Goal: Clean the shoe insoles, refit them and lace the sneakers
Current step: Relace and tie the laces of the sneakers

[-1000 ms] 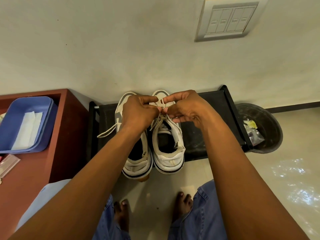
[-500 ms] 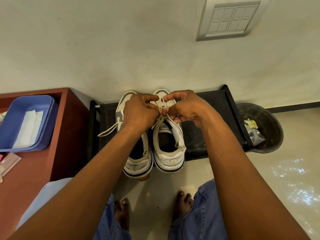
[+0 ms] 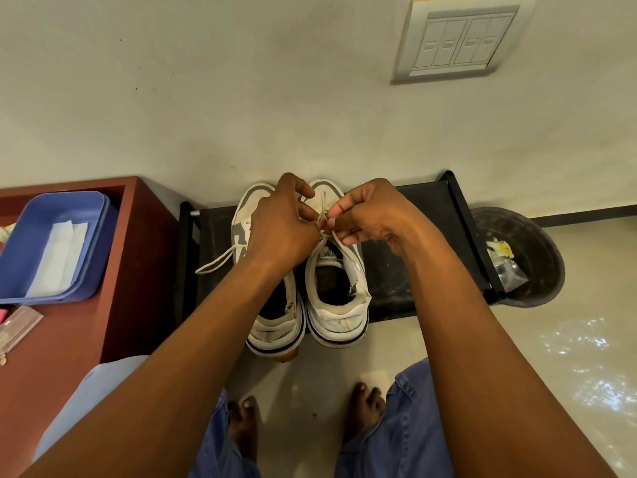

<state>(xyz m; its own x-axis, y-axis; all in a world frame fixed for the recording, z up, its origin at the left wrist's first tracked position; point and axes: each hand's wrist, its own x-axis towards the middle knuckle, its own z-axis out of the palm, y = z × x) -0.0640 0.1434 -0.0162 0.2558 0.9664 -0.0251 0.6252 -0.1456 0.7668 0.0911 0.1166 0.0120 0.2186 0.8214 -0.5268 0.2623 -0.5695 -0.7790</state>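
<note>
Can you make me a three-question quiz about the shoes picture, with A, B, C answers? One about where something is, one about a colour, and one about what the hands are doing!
1. Where do the sneakers sit?
A. on the black rack
B. in the blue tub
C. in the bin

2. What colour is the tub on the brown cabinet?
A. red
B. blue
C. yellow

3. What are the hands doing?
A. resting flat
B. holding a brush
C. pinching a shoelace

Answers:
1. A, both sneakers stand side by side on the black rack.
2. B, the tub's walls are blue.
3. C, the left hand and right hand pinch the shoelace over the right-side sneaker.
</note>
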